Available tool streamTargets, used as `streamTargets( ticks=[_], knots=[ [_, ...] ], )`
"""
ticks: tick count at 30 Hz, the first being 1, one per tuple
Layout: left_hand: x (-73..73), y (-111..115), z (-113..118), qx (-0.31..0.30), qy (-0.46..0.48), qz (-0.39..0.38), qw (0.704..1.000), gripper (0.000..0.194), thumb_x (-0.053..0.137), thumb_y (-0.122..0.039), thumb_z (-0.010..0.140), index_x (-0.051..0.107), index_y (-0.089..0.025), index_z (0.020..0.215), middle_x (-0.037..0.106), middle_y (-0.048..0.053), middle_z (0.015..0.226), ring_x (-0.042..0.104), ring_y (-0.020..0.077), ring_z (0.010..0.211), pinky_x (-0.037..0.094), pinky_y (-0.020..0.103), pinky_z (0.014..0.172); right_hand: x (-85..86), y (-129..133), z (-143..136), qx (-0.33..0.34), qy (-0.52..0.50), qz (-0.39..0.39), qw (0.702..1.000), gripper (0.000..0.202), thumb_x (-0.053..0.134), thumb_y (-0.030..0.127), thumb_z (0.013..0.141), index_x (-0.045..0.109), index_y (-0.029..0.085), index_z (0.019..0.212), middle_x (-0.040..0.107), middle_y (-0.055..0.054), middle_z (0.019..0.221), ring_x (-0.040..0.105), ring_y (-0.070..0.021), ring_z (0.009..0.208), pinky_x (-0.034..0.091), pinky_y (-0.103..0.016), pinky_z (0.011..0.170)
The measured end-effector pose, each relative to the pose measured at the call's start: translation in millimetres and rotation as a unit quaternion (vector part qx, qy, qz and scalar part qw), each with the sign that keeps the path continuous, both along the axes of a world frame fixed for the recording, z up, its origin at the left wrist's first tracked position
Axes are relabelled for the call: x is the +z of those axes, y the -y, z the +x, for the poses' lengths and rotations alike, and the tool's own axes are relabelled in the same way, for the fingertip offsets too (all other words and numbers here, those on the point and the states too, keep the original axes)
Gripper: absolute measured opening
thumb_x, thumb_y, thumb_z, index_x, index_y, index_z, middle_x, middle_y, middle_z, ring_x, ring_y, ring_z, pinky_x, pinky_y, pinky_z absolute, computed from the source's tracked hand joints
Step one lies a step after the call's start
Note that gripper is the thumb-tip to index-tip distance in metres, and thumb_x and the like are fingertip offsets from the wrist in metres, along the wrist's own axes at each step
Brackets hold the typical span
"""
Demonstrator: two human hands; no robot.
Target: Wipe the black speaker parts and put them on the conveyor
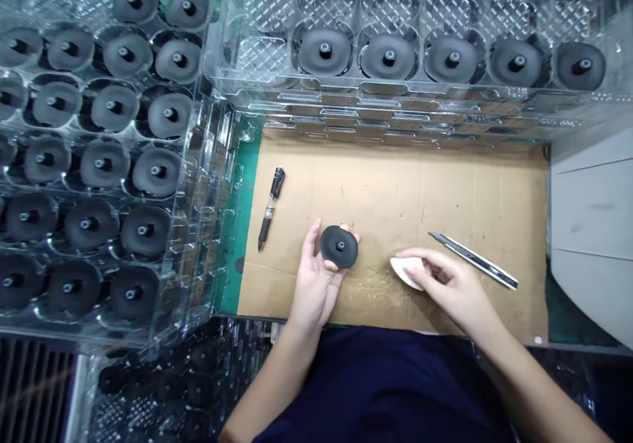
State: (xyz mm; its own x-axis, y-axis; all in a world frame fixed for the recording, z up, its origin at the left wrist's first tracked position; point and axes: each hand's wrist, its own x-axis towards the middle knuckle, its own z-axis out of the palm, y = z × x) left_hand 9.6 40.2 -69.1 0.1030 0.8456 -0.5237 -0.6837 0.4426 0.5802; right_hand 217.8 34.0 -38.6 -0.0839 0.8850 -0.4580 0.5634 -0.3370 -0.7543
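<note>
My left hand (321,278) grips a round black part (339,248) by its edges, with the small stem at its centre facing up. In my right hand (445,281) is a thin white piece with a pointed end (406,271), pinched between thumb and fingers; its kind I cannot make out. The two hands are apart, both above a sheet of brown cardboard (366,186). A box cutter (475,260) lies to the right of my right hand. Left of my left hand, a black pen (271,211) rests on the cardboard.
On the left, a clear plastic tray (185,186) holds many black parts like the held one. Stacked clear trays (346,90) stand at the back, with several parts in the front row. A pale rounded surface (593,232) borders the cardboard on the right.
</note>
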Motion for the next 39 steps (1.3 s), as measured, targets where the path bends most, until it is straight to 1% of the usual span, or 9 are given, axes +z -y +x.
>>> streamTargets(
  ticks=[4, 8, 11, 14, 26, 30, 33, 36, 39],
  knots=[
    [3.5, -0.8, 0.5, -0.008, 0.001, 0.0, 1.0, 0.068, 0.071, -0.03, 0.074, 0.037, -0.031, 0.133, 0.052, 0.012, 0.131, 0.054, 0.0262, 0.117, 0.043, 0.041, 0.1, 5.1, 7.2, 14.7, -0.052, 0.011, -0.021, 0.998, 0.022, 0.057, 0.032, 0.084, 0.066, 0.021, 0.1, 0.067, -0.003, 0.084, 0.057, -0.0139, 0.064, 0.042, -0.025, 0.054],
    [14.6, 3.9, 2.5, -0.032, -0.013, 0.012, 0.999, 0.055, 0.071, -0.032, 0.073, 0.05, -0.023, 0.124, 0.053, 0.011, 0.13, 0.056, 0.0239, 0.114, 0.047, 0.034, 0.095, 34.0, -11.8, -27.0, -0.068, -0.07, 0.12, 0.988, 0.019, 0.053, 0.025, 0.086, 0.064, 0.022, 0.101, 0.066, -0.003, 0.1, 0.06, -0.0136, 0.079, 0.047, -0.025, 0.066],
    [27.5, 11.0, 3.6, -0.069, -0.022, -0.01, 0.997, 0.05, 0.071, -0.032, 0.074, 0.055, -0.022, 0.12, 0.059, 0.008, 0.122, 0.059, 0.0194, 0.108, 0.051, 0.024, 0.086, 53.4, -18.3, -62.1, -0.006, -0.101, 0.258, 0.961, 0.022, 0.048, 0.022, 0.089, 0.062, 0.019, 0.106, 0.064, -0.005, 0.1, 0.059, -0.0144, 0.088, 0.048, -0.027, 0.078],
    [37.7, 18.1, 4.8, -0.094, -0.032, -0.033, 0.995, 0.051, 0.072, -0.024, 0.073, 0.055, -0.024, 0.121, 0.064, 0.005, 0.115, 0.061, 0.0162, 0.103, 0.051, 0.021, 0.086, 64.0, -17.7, -72.3, 0.103, -0.11, 0.235, 0.96, 0.021, 0.045, 0.016, 0.089, 0.064, 0.018, 0.1, 0.065, -0.003, 0.093, 0.06, -0.0122, 0.084, 0.047, -0.024, 0.078],
    [55.4, 17.9, 11.3, -0.098, -0.067, 0.02, 0.993, 0.057, 0.074, -0.016, 0.068, 0.056, -0.029, 0.12, 0.065, 0.003, 0.115, 0.064, 0.0168, 0.097, 0.054, 0.02, 0.076, 76.3, -0.4, -55.1, 0.122, -0.11, 0.242, 0.956, 0.018, 0.049, 0.014, 0.088, 0.065, 0.02, 0.093, 0.065, 0.001, 0.085, 0.059, -0.0087, 0.075, 0.046, -0.019, 0.07],
    [60.1, 17.5, 16.0, -0.113, -0.047, 0.041, 0.992, 0.045, 0.074, -0.022, 0.069, 0.062, -0.025, 0.112, 0.068, 0.003, 0.107, 0.064, 0.0166, 0.097, 0.054, 0.02, 0.077, 77.2, -2.6, -51.8, 0.059, -0.074, 0.341, 0.935, 0.024, 0.044, 0.018, 0.091, 0.063, 0.015, 0.105, 0.065, -0.004, 0.092, 0.059, -0.0121, 0.084, 0.047, -0.024, 0.079],
    [68.2, 17.7, 15.1, -0.134, -0.028, 0.035, 0.99, 0.056, 0.079, -0.019, 0.062, 0.061, -0.028, 0.114, 0.068, 0.002, 0.108, 0.065, 0.0158, 0.097, 0.053, 0.022, 0.083, 79.9, 9.3, -39.2, 0.121, -0.128, 0.312, 0.933, 0.021, 0.047, 0.016, 0.09, 0.063, 0.016, 0.104, 0.065, -0.002, 0.09, 0.059, -0.009, 0.081, 0.047, -0.02, 0.076],
    [74.5, 20.4, 17.5, -0.141, -0.02, 0.037, 0.989, 0.06, 0.083, -0.018, 0.056, 0.063, -0.026, 0.112, 0.068, 0.002, 0.108, 0.065, 0.015, 0.095, 0.053, 0.017, 0.078, 86.7, 19.9, -22.6, 0.112, -0.04, 0.249, 0.961, 0.016, 0.052, 0.018, 0.088, 0.065, 0.021, 0.097, 0.064, 0.001, 0.079, 0.057, -0.0082, 0.066, 0.046, -0.02, 0.062],
    [76.5, 24.4, 24.6, -0.142, -0.036, 0.028, 0.989, 0.054, 0.08, -0.019, 0.061, 0.063, -0.025, 0.113, 0.068, 0.002, 0.107, 0.064, 0.0189, 0.098, 0.054, 0.021, 0.077, 91.9, 15.1, -18.3, 0.077, 0.064, 0.325, 0.94, 0.019, 0.048, 0.019, 0.089, 0.065, 0.023, 0.098, 0.065, -0.002, 0.082, 0.059, -0.014, 0.072, 0.046, -0.028, 0.069]
  ],
)
